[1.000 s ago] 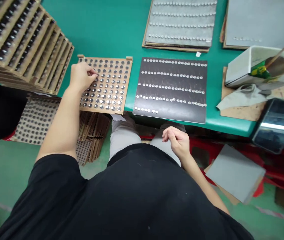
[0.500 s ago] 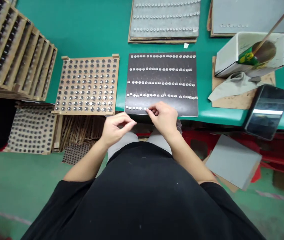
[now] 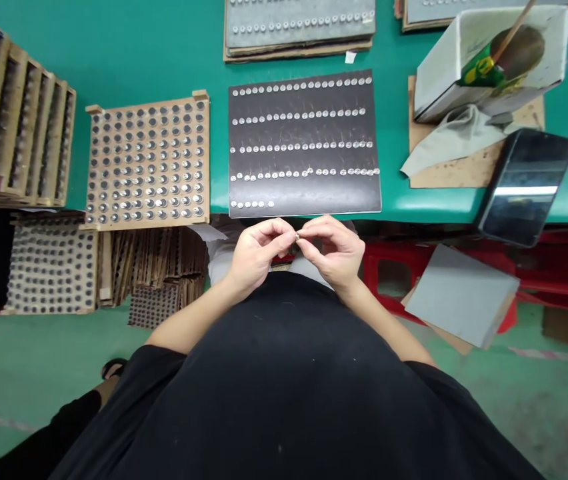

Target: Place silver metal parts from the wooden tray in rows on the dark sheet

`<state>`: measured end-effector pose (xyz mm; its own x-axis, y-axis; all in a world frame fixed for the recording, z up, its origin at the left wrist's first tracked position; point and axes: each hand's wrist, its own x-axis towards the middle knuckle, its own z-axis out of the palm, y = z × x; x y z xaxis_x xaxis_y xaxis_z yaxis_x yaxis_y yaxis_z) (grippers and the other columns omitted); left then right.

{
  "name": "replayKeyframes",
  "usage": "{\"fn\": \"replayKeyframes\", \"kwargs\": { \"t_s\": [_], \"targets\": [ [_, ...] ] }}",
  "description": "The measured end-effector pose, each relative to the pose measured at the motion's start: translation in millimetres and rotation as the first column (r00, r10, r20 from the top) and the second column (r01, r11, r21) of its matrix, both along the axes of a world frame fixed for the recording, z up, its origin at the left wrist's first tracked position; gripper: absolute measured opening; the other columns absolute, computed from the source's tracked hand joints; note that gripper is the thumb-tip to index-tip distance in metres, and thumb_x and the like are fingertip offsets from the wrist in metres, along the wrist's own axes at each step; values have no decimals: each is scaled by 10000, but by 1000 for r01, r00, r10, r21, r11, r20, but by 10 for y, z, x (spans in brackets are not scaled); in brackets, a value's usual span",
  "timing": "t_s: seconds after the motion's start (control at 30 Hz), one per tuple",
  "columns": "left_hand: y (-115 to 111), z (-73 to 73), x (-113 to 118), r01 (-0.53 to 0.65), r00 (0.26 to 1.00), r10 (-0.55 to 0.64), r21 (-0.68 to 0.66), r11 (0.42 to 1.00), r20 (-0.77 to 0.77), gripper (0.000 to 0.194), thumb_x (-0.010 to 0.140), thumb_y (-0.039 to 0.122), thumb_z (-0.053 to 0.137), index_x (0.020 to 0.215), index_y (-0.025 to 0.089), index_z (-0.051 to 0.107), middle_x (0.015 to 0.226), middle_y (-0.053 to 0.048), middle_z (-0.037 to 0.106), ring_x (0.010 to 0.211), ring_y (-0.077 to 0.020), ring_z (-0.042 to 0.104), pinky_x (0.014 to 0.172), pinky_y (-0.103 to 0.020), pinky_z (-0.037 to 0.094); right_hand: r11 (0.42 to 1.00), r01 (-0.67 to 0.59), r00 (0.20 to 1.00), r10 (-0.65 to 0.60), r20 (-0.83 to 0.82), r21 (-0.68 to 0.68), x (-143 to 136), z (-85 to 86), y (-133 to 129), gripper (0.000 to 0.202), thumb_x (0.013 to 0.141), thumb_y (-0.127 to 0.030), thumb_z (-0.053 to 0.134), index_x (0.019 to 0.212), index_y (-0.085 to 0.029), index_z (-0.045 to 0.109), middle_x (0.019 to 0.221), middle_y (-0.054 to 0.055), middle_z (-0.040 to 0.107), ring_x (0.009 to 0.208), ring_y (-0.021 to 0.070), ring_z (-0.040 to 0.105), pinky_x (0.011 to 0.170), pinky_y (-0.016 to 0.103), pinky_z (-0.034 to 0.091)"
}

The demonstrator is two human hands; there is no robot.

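Observation:
My left hand [image 3: 259, 252] and my right hand [image 3: 337, 250] meet just in front of the table's edge. Thumbs and fingers of both are pinched around one small shiny metal piece [image 3: 297, 237]. The fingertips mostly cover it, so its exact kind is unclear. Right beyond my hands lies a dark board [image 3: 304, 190] bearing rows of small round silvery pieces. Its nearest row is short, with a single silvery piece [image 3: 271, 204] set slightly apart from the others. Left of the board is a wooden tray [image 3: 207, 160] with rows of dark round spots, many carrying metal pins.
Stacked wooden trays [image 3: 39, 133] stand at the left. A grey board [image 3: 299, 41] with silvery pieces lies at the back. To the right are a white box [image 3: 434, 80] holding a green can [image 3: 479, 70], a cloth [image 3: 447, 140] and a phone [image 3: 529, 187]. A sandalled foot [image 3: 114, 367] shows lower left.
My right hand has drawn back from the board's nearest row. My left hand has come over to meet it, both now on the small metal piece. The view has shifted.

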<state>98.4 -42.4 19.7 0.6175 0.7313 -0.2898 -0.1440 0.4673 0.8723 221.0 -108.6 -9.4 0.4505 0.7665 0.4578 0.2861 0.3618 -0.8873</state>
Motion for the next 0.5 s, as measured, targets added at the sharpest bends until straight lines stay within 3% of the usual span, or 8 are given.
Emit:
{"fn": "replayKeyframes", "kwargs": {
  "t_s": [0.23, 0.4, 0.5],
  "targets": [
    [-46, 20, 35, -40, 998, 40, -11, 999, -50, 284, 625, 354, 840, 605, 148, 646, 568, 24, 512, 497, -48, 385, 492, -219, 320, 994, 17, 1000, -18, -8, -104, 21, -32, -75, 64, 797, -305, 711, 760, -267, 747, 703, 2, 715, 645, 146, 649, 601, 309, 548],
    [-82, -14, 16, -72, 997, 72, -9, 997, -28, 277, 622, 327, 838, 580, 141, 637, 554, 26, 505, 477, -38, 389, 475, -204, 301, 996, -41, 992, 31, -120, -77, -32, -37, -114, 50, 801, -244, 726, 781, -271, 763, 734, -7, 731, 662, 133, 664, 610, 283, 565],
    [-98, -21, 5, -101, 995, 101, 12, 995, -19, 269, 634, 322, 831, 585, 142, 638, 551, 30, 502, 477, -36, 389, 478, -200, 311, 994, -85, 980, 71, -185, -71, -52, -37, -134, 133, 839, -200, 677, 903, -283, 759, 760, -13, 719, 646, 114, 651, 604, 268, 566]
  ]
}}
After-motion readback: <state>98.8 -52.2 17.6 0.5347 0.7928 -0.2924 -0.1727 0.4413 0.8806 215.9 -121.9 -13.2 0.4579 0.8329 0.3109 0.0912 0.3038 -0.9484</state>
